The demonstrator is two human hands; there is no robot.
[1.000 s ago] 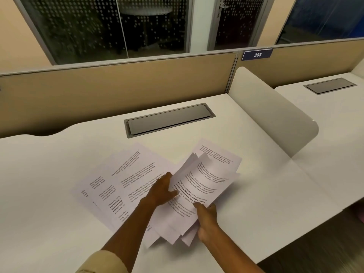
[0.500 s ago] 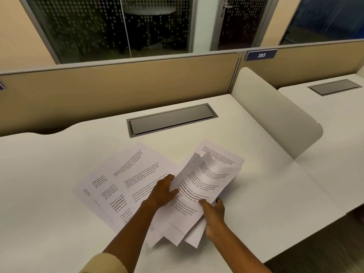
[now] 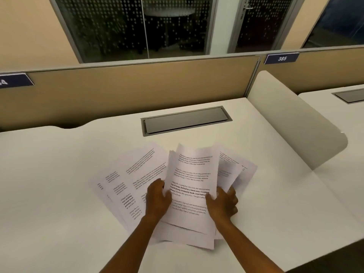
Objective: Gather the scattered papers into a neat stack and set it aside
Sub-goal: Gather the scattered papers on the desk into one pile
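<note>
Several printed white sheets lie fanned on the white desk (image 3: 59,184). A loose bundle of papers (image 3: 192,186) is held between both hands, its top sheet nearly upright-facing and aligned with the desk front. My left hand (image 3: 157,198) grips the bundle's left edge, thumb on top. My right hand (image 3: 222,201) grips its right edge, fingers curled under. More sheets (image 3: 134,180) spread flat to the left under my left forearm, and a few (image 3: 236,168) stick out at the right behind the bundle.
A grey cable hatch (image 3: 186,120) is set into the desk behind the papers. A tan partition (image 3: 128,89) closes the back. A curved white side divider (image 3: 295,123) stands on the right, with a neighbouring desk (image 3: 334,115) beyond it.
The held bundle has turned from slanting right to roughly straight. My right hand moved from the bundle's lower edge to its right side. The camera shifted closer and to the left.
</note>
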